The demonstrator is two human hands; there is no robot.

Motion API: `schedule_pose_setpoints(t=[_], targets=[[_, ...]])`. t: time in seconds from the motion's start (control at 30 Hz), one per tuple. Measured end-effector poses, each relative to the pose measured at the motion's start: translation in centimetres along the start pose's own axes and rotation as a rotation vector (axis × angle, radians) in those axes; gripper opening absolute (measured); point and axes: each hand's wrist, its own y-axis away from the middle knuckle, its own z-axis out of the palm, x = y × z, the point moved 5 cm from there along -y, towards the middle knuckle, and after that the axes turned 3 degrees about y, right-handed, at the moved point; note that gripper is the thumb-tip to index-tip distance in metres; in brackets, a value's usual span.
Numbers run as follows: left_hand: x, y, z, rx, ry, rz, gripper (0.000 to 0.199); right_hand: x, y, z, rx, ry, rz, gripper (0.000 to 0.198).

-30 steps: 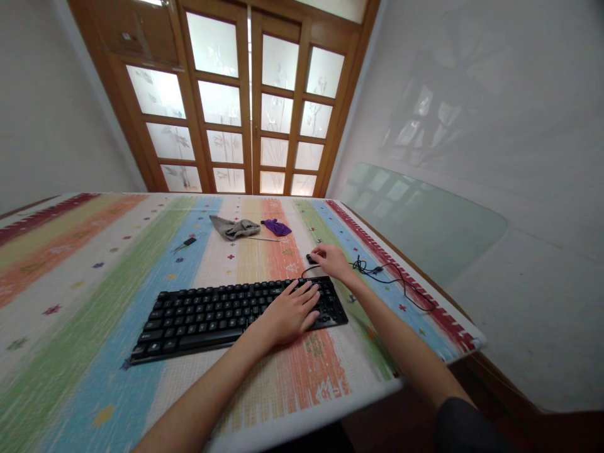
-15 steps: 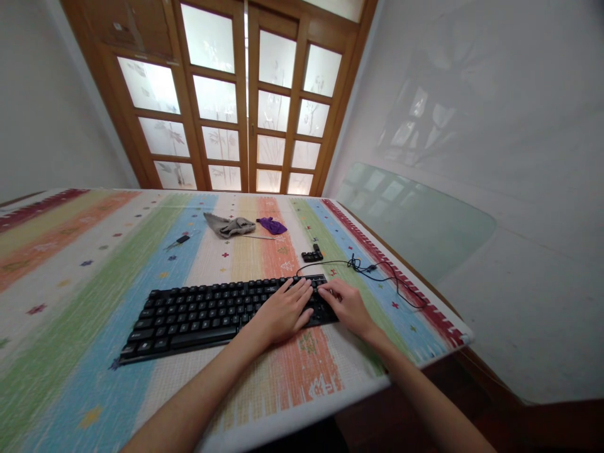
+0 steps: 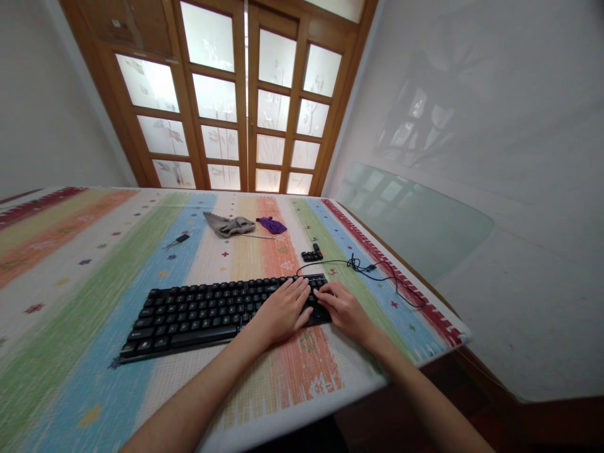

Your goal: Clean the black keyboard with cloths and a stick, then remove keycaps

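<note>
Keyboard (image 3: 202,314), lower centre: likely stiff, light; hold by edges. Left hand (image 3: 283,309) flat on it, fingers together; right hand (image 3: 343,307) fingers bunched, can't tell if pinching.

One head-worn view, wide, facing forward and down over a multicoloured striped tablecloth (image 3: 85,302); black rectangular plastic keyboard (image 3: 202,318) close, lower left of centre; brown wooden doors with frosted glass panes (image 3: 253,100) far off, upper left; pale smooth wall (image 3: 528,157) along right side.
</note>
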Motion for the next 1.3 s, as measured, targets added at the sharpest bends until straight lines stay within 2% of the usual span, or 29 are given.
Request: schedule_pose_setpoints(t=[0.13,0.23,0.5,0.67,0.87,1.13,1.3], targets=[[0.0,0.0,0.0,-0.007,0.008,-0.005,0.051,0.3,0.1,-0.1,0.006,-0.044,0.012,0.03],[0.0,0.0,0.0,0.001,0.019,0.001,0.05,0.4,0.0,0.0,0.0,-0.034,0.052,0.026],[0.0,0.0,0.1,-0.009,0.028,-0.006,0.051,0.1,-0.8,-0.1,-0.082,0.03,0.053,0.012],[-0.2,0.1,0.2,0.011,0.039,-0.011,0.05,0.0,-1.5,-0.4,-0.155,0.069,0.019,0.016],[-0.2,0.2,0.2,0.016,0.037,0.004,0.051,0.2,-1.7,-0.4,-0.139,0.094,0.027,0.017],[-0.1,0.1,-0.1,0.001,0.039,-0.009,0.048,-1.5,-1.1,-0.1,-0.173,0.32,0.008,0.019],[0.0,0.0,-0.1,-0.009,0.031,-0.009,0.049,-1.8,-0.9,0.0,-0.155,0.313,-0.009,0.022]])
